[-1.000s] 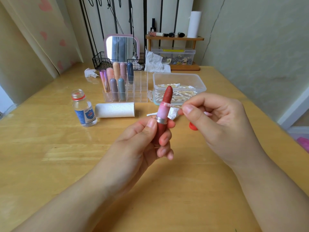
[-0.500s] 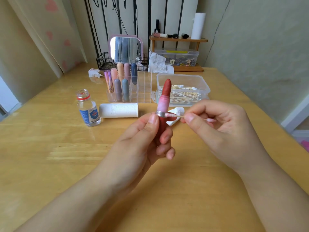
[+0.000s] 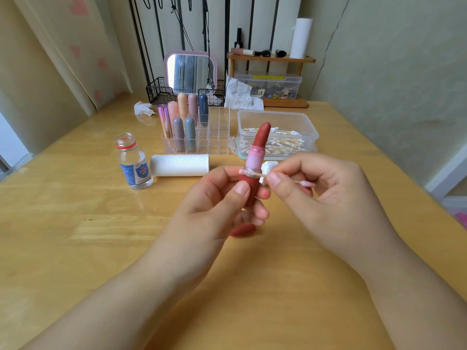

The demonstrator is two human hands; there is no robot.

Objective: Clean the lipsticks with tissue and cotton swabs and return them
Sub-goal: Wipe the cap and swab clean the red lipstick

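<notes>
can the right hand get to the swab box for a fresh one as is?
Probably not yet: the right hand is pinching a cotton swab against the lipstick. The open swab box sits just behind with nothing between, so once it drops the swab, likely yes.

1. Small clear plastic bottle with a red neck ring (image 3: 134,164), uncapped, standing on the wooden surface (image 3: 75,223): carries a blue and white label with a red band. Print is present on the label but too small and blurred to read.
2. Metallic pink lipstick tube (image 3: 165,122) in the clear acrylic organiser (image 3: 214,137): dark lettering runs along its side; illegible.
3. Dark blue capsule-shaped lipstick (image 3: 203,108) in the same organiser: faint marking near its top; illegible.
4. Clear lidded storage box (image 3: 270,84) under the wooden shelf (image 3: 271,58): yellow strip on the lid, no characters legible.
</notes>
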